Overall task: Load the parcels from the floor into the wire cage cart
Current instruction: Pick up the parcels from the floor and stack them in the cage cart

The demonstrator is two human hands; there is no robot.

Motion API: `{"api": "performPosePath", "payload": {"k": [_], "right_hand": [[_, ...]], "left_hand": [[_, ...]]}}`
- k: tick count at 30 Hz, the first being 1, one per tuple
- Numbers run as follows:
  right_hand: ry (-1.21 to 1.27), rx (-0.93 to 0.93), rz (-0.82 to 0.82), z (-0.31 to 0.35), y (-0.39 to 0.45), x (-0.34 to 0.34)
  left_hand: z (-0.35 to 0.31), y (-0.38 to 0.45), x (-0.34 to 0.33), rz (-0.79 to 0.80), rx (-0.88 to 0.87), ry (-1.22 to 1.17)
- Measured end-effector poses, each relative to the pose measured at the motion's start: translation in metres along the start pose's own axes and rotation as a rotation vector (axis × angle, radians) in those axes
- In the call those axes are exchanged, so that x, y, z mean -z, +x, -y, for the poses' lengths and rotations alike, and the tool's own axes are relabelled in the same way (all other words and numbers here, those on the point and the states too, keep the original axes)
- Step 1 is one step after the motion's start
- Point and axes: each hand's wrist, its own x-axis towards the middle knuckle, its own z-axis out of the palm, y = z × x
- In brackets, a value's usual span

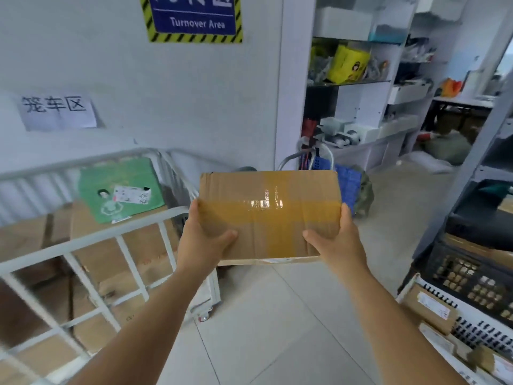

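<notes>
We hold the taped cardboard parcel (269, 215) in the air just right of the wire cage cart (91, 243), left hand (202, 237) and right hand (337, 240) clamped on its ends. Clipping the top rail could jar it loose. The blue sign (194, 15) reads "Turnover Area"; the paper notice (57, 109) reads "笼车区".

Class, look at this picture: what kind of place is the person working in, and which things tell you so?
Most likely a parcel depot or warehouse storeroom. A wall sign reads "Turnover Area", a wire cage cart holds cardboard boxes, and shelves are packed with goods.
</notes>
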Motion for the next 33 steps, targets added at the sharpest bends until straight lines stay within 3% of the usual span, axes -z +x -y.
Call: {"api": "performPosePath", "payload": {"k": [9,20,27,33], "right_hand": [[0.066,0.205,0.105,0.142,-0.036,-0.114],[0.117,0.279,0.227,0.264,-0.098,-0.268],[0.075,0.311,0.297,0.312,-0.105,-0.343],[0.055,0.321,0.342,0.33,-0.061,-0.4]], "left_hand": [[0.02,0.023,0.176,-0.214,-0.033,-0.019],[0.084,0.054,0.365,-0.368,0.015,0.07],[0.118,0.081,0.429,-0.421,0.084,0.071],[0.149,0.138,0.446,-0.443,0.133,0.152]]}}
